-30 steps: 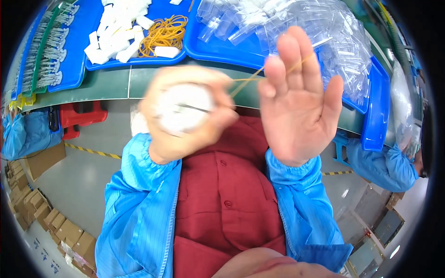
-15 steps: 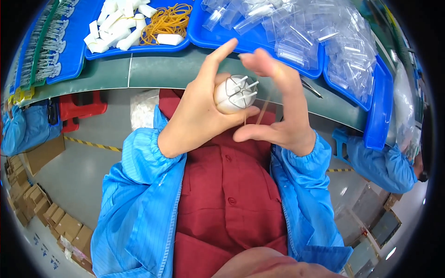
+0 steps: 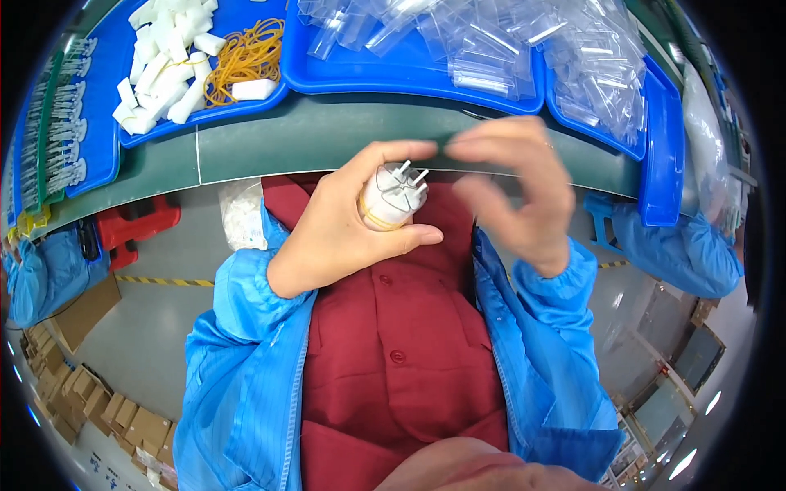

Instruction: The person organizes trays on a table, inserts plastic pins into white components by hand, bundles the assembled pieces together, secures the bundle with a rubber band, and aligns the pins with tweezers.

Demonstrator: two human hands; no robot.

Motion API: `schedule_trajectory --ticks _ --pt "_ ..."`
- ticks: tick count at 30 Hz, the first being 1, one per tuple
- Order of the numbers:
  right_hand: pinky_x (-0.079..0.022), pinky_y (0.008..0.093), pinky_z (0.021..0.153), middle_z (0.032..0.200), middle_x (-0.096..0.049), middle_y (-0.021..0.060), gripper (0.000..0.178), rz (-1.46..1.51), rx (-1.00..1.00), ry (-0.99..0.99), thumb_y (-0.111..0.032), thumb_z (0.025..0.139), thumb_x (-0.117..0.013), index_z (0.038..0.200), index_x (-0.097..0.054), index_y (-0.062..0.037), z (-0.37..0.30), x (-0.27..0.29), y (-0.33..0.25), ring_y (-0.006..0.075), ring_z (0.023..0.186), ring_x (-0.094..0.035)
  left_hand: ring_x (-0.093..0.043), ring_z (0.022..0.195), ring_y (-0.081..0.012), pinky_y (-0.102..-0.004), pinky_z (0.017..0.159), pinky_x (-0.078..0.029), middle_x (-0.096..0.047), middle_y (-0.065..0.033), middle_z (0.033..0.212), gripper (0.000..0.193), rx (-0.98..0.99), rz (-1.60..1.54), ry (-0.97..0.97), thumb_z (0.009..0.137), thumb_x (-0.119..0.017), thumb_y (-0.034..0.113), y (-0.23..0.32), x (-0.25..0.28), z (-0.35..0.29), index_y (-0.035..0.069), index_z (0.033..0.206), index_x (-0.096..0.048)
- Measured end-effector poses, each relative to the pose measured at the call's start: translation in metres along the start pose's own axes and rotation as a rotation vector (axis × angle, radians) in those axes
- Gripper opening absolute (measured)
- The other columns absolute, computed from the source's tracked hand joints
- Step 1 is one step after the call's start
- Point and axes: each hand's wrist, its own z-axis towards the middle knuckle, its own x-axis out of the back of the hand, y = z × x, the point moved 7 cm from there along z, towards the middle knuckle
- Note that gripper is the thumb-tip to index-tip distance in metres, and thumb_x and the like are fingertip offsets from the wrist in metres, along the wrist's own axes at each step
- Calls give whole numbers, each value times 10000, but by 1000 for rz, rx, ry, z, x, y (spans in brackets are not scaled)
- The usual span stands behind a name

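My left hand (image 3: 323,225) wraps round a round bundle (image 3: 390,201) of white pieces, its thumb and forefinger curving about the sides. Thin white rods stick up from the bundle's top, and dark lines divide its end into wedges. Low on its side runs a yellow rubber band (image 3: 378,222). Just right of the bundle is my right hand (image 3: 528,192), fingers curved and apart, somewhat blurred, with nothing seen in it. Both hands are over the near edge of the green table (image 3: 327,131).
A blue tray (image 3: 274,105) holds white foam pieces (image 3: 164,69) and a heap of rubber bands (image 3: 246,61). Clear plastic sleeves (image 3: 483,61) fill the blue trays beyond my hands. At far left stands a green rack (image 3: 51,123) of small parts. Other people's blue sleeves (image 3: 667,245) show at both sides.
A rubber band stretched between the bundle and my right hand now sits round the bundle. My right hand has drawn away to the right; the bundle has come slightly nearer and left.
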Motion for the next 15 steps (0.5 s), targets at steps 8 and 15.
schedule_trajectory --ticks 8,15 --pt "-466 342 761 938 -641 71 206 -622 -192 146 -55 795 -760 988 -687 -60 -37 29 42 249 897 -586 -650 658 -125 -205 529 -523 -626 -56 799 420 645 -698 -232 796 -786 97 -30 -29 -3 -8 1137 -564" --pt "-467 340 659 882 -620 106 205 -238 -314 119 39 803 -717 988 -654 -26 -43 13 36 264 752 -590 -682 757 -153 -241 613 -563 -673 -112 962 407 618 -736 -46 844 -740 104 -32 -23 0 -16 1185 -554"
